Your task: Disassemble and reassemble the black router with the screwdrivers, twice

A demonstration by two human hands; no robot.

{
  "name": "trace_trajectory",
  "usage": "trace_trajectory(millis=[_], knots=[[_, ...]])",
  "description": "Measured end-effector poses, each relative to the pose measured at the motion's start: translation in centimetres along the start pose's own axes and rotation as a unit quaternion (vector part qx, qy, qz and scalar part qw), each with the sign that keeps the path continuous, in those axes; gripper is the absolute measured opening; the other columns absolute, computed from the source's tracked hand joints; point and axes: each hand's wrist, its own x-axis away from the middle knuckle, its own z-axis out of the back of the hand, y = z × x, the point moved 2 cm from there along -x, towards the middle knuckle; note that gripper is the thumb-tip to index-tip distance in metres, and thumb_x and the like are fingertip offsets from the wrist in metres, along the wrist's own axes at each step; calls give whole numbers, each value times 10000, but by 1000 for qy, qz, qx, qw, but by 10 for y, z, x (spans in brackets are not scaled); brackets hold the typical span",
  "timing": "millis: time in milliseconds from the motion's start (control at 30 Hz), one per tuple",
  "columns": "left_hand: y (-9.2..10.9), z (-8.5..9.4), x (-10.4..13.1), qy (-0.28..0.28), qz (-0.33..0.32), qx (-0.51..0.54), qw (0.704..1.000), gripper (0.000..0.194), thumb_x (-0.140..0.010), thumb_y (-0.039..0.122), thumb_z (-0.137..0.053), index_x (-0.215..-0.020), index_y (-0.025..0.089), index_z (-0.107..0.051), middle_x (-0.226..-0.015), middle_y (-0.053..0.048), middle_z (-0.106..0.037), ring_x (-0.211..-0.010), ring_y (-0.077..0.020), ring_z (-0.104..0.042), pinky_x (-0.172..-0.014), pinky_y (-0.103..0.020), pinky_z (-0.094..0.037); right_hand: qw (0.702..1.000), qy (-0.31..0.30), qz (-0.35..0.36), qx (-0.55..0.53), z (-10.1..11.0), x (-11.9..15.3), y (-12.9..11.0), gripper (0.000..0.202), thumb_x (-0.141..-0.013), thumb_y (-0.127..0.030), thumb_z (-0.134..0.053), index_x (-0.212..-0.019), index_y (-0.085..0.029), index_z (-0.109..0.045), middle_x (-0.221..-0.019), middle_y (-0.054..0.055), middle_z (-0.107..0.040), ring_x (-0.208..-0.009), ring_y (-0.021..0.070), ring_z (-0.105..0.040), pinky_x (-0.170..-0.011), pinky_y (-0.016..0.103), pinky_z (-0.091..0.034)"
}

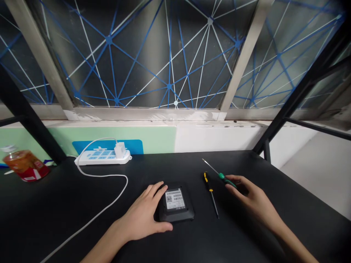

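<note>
A black square device (189, 210) with a white printed label lies on the dark table. My left hand (144, 213) rests along its left side, fingers spread, thumb at the near edge and fingertips at the far left corner. On the right, my right hand (252, 195) pinches the handle of a green screwdriver (221, 176), whose metal shaft points away to the upper left. Between the device and that hand lies a yellow-and-black screwdriver (207, 181), its shaft toward me.
A white power strip (95, 157) stands by the wall with a white charger (120, 150) plugged in. From it a white cable (109, 205) curves across the left of the table. A bottle of orange drink (26, 166) is far left. Black metal posts (276, 122) rise at both sides.
</note>
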Motion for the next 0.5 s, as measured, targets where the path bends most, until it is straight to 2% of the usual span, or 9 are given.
trace_trajectory(millis=[100, 200, 500], knots=[[0, 1, 0, 0, 0, -2, 1000, 1025, -712, 615, -750, -1539, 282, -245, -1623, -70, -197, -1466, -378, -212, -1161, -552, -300, 993, -102, 26, -57, 4, 5, -18, 366, -848, -520, -628, -1101, -257, -662, -1124, 39, -721, -1045, 247, -663, -887, 322, -521], [1, 1, -1, 2, -8, -3, 1000, 1022, -709, 616, -750, -1537, 279, -253, -1620, -70, -209, -1461, -370, -229, -1165, -545, -296, 984, -155, 38, -79, 5, 11, -29, 334, -828, -490, -675, -1056, -246, -676, -1098, 41, -724, -1056, 247, -659, -924, 320, -505], [2, 2, -2, -5, -5, -6, 1000, 1019, -709, 623, -744, -1533, 263, -266, -1621, -72, -206, -1464, -364, -226, -1171, -531, -291, 980, -174, 20, -90, 11, 17, -27, 323, -813, -481, -702, -1048, -262, -671, -1098, 27, -710, -1076, 238, -644, -948, 308, -483]])
